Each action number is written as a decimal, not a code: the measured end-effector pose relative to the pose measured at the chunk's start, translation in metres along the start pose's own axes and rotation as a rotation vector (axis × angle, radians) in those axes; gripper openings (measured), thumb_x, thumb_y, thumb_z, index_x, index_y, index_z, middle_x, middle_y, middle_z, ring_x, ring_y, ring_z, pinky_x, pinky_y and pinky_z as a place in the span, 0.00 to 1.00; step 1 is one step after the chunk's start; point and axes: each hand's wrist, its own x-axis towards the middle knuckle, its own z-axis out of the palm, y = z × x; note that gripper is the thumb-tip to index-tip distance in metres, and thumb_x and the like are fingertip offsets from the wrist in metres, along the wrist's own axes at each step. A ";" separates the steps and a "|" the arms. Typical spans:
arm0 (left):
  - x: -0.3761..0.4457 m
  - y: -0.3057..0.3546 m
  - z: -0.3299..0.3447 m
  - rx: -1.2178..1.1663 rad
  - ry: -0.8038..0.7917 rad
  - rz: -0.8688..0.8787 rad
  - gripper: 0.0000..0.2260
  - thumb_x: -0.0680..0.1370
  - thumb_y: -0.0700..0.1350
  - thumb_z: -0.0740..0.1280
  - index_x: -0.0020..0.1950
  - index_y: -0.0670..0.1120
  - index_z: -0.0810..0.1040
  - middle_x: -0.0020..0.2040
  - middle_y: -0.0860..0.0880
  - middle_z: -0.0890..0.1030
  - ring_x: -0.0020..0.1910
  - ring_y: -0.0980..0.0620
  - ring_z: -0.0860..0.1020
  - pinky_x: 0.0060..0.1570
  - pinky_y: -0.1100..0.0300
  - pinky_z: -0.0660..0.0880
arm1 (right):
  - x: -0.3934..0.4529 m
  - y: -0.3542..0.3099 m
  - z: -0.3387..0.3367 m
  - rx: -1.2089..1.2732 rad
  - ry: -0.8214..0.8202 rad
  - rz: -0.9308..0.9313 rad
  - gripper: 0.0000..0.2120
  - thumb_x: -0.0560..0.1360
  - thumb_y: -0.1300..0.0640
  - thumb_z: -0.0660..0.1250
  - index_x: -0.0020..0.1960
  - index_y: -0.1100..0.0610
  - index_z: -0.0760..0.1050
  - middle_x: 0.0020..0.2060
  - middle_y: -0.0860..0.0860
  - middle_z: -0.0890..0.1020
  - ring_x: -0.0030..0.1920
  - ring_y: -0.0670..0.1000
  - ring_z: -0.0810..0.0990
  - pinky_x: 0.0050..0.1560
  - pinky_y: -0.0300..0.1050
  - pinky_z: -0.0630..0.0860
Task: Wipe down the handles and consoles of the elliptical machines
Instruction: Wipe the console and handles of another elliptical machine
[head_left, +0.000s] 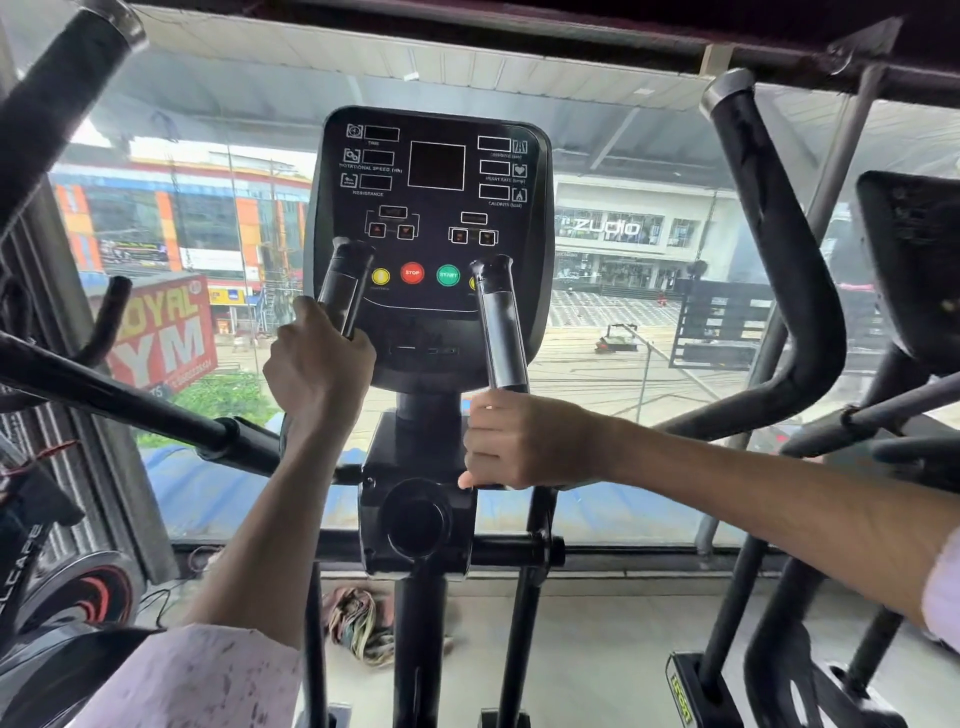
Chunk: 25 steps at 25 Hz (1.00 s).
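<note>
The black console (431, 208) of the elliptical faces me, with red STOP and green START buttons. Two short fixed handles rise in front of it. My left hand (317, 364) grips the left fixed handle (345, 286) near its lower end. My right hand (511, 441) grips the base of the right fixed handle (498, 327). Long moving handles stand at the far left (57, 98) and right (769, 249). A crumpled striped cloth (358, 623) lies on the floor below the machine's post; neither hand holds it.
A neighbouring machine's console (914, 265) and arms stand at the right. Another machine with a flywheel (83, 597) is at the left. A large window runs directly behind the machines, with a street outside.
</note>
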 end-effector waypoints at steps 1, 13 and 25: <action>0.000 0.000 0.001 -0.001 0.000 0.000 0.14 0.75 0.45 0.68 0.57 0.41 0.73 0.49 0.37 0.81 0.48 0.35 0.79 0.41 0.51 0.66 | 0.005 0.005 -0.003 0.005 0.082 0.088 0.17 0.82 0.55 0.64 0.36 0.58 0.75 0.32 0.52 0.74 0.35 0.55 0.73 0.50 0.51 0.77; 0.004 -0.005 0.003 -0.033 0.017 0.018 0.12 0.74 0.44 0.67 0.55 0.42 0.73 0.46 0.38 0.82 0.45 0.35 0.80 0.42 0.48 0.74 | 0.022 -0.053 0.013 0.134 -0.097 1.172 0.27 0.81 0.62 0.54 0.79 0.64 0.54 0.80 0.60 0.49 0.80 0.58 0.45 0.75 0.54 0.64; 0.000 0.002 0.000 0.025 0.032 0.005 0.13 0.74 0.44 0.66 0.56 0.40 0.73 0.47 0.37 0.81 0.47 0.35 0.79 0.40 0.51 0.66 | 0.018 0.021 0.009 2.131 0.379 1.667 0.29 0.73 0.28 0.58 0.40 0.56 0.73 0.29 0.50 0.72 0.27 0.48 0.71 0.32 0.43 0.74</action>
